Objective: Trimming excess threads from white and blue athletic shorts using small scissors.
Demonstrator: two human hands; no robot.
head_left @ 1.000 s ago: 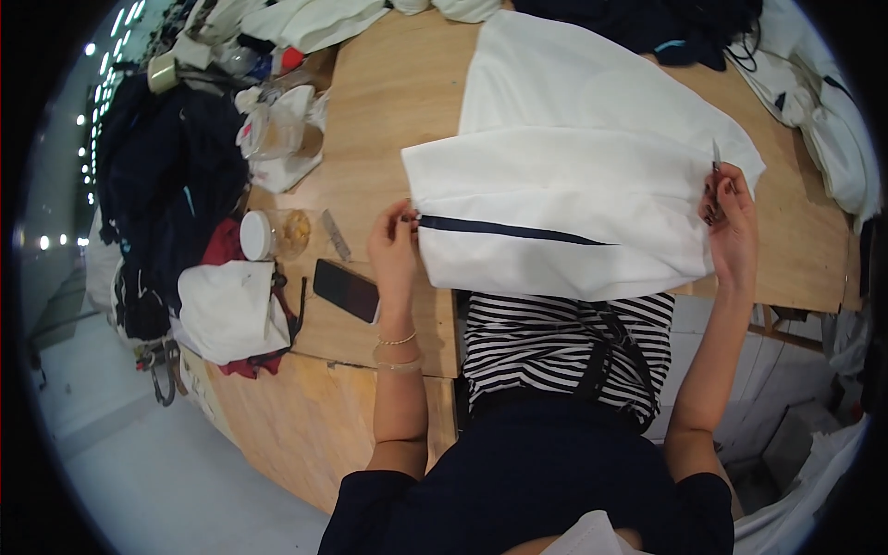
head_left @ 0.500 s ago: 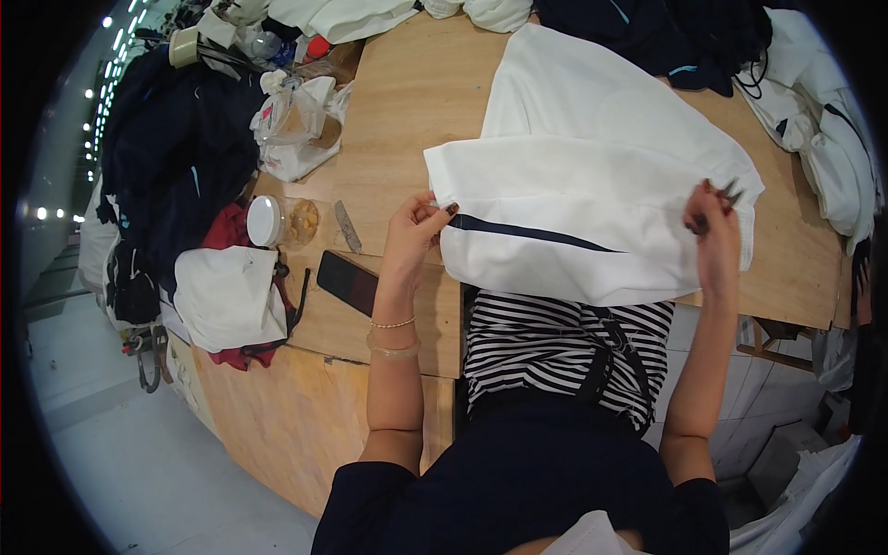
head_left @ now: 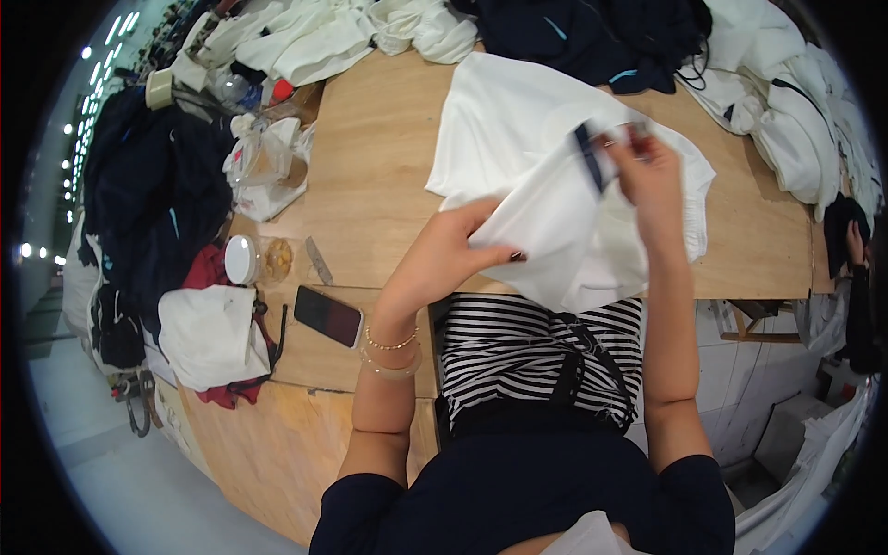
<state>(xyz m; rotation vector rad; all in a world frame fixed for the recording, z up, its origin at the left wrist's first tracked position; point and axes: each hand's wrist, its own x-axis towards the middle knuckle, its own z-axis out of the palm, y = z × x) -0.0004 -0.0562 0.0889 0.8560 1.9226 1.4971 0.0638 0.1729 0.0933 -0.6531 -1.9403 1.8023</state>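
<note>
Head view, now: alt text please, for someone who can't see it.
A person's two bare hands handle a white garment on a wooden table: left hand at a fold, right hand, blurred, beside a navy stripe. A phone and white-lidded jar lie to the left; dark clothes and white clothes line the far edge.

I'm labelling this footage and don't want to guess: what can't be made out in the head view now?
All in the head view:
- Right hand: motion blur hides what exactly its fingers hold.
- Left hand: the white garment hides some fingertips.
- Clear jar: contents too small to identify.
- Co-worker's hand: the person is mostly cut off by the dark fisheye rim.
</note>
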